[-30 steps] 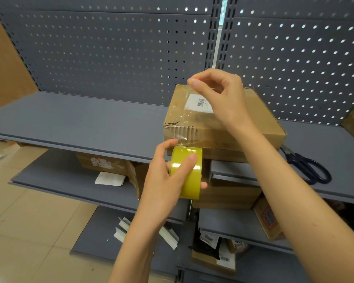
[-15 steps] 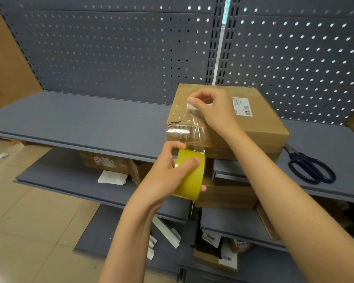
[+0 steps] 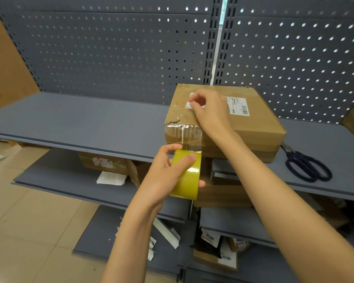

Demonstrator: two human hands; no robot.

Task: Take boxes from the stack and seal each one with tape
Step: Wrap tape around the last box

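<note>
Step in hand: laying a strip of clear tape over the near-left corner of the top cardboard box [image 3: 251, 127], judged as mid-seal.
Box position: resting on a second box on the upper grey shelf [image 3: 80, 123], against the pegboard back.
Right hand [image 3: 209, 111]: fingers curled, pinching the free end of the tape strip [image 3: 191, 137] down onto the box top, beside the white label [image 3: 238, 106].
Left hand [image 3: 168, 172]: curled round the yellow-green tape roll [image 3: 187, 175], holding it just below the box's front face, off the shelf edge.
Tape run: stretched taut from roll up over the front face to the top.
Next move, judged: smooth the strip flat, then cut it; calls for freeing one hand.
Cutting tool: dark-handled scissors [image 3: 307, 166] lying on the shelf right of the boxes, well apart from both hands.
</note>
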